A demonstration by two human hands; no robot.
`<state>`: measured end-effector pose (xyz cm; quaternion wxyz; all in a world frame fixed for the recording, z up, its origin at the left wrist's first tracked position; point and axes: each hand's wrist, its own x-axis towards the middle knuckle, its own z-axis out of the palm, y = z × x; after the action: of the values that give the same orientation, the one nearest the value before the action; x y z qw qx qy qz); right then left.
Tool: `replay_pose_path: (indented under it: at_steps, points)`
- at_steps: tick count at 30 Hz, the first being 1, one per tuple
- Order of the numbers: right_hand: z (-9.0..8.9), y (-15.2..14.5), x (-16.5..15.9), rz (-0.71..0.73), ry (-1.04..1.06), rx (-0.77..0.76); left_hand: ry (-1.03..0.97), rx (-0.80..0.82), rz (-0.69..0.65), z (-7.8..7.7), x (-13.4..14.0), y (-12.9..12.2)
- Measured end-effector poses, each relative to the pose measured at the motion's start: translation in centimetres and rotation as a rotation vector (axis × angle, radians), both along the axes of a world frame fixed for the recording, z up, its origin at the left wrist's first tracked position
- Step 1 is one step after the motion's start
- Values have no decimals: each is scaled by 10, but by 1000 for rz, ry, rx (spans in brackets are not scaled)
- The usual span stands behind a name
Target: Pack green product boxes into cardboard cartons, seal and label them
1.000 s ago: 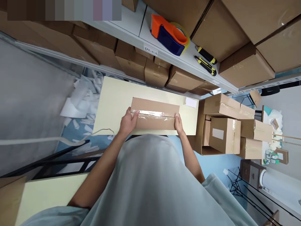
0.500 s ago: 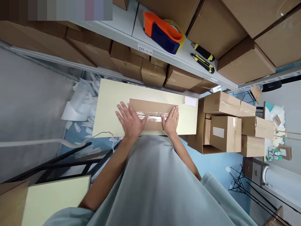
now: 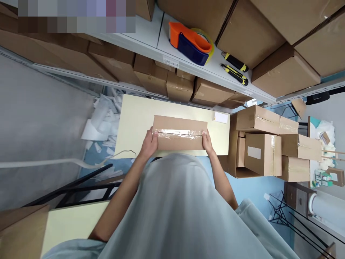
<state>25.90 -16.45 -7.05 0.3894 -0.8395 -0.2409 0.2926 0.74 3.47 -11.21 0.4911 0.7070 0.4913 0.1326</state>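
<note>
A flat-looking brown cardboard box [image 3: 180, 144] is in front of me over the pale yellow table [image 3: 134, 115], with clear tape running along its middle seam. My left hand [image 3: 150, 142] grips its left end, thumb on top. At the opposite end my right hand [image 3: 207, 141] does the same, thumb near the tape's end. The fingers beneath the box are hidden. Whether the box rests on the table or is slightly raised, I cannot tell.
A stack of small white labels [image 3: 221, 117] lies at the table's right end. On the shelf above sit an orange and blue tape dispenser [image 3: 191, 43] and two utility knives [image 3: 235, 68]. Stacked cartons [image 3: 253, 153] stand to the right. A white cable [image 3: 81, 164] hangs at left.
Both hands were lying flat with spread fingers on top of the box; now they grasp its two ends. The view has shifted slightly.
</note>
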Motion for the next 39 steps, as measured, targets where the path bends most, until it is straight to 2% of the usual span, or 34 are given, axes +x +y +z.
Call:
replay_pose_path:
  at_steps: [3,7,9,12,17,22,28,34,39]
  points:
    - [6,0,-1,-51,-73,-124,100,22,59,15,7,-2]
    - [8,17,-23,-52,-317,-186,182,196,78,37,33,-12]
    - [8,29,-36,-23,-410,-220,209,222,73,41,46,-15]
    - [8,38,-44,-13,-454,-258,219,171,67,36,50,-12]
    - [12,30,-27,-46,-325,-280,215,-8,124,20,16,2]
    - [12,29,-22,-72,-313,-281,43,32,148,26,-20,-3]
    - [11,27,-27,-88,-355,-291,-22,81,173,39,-29,-14]
    - [10,26,-26,-83,-388,-319,-45,101,42,40,-40,-4]
    - [12,26,-26,-78,-397,-336,-108,97,-6,42,-41,0]
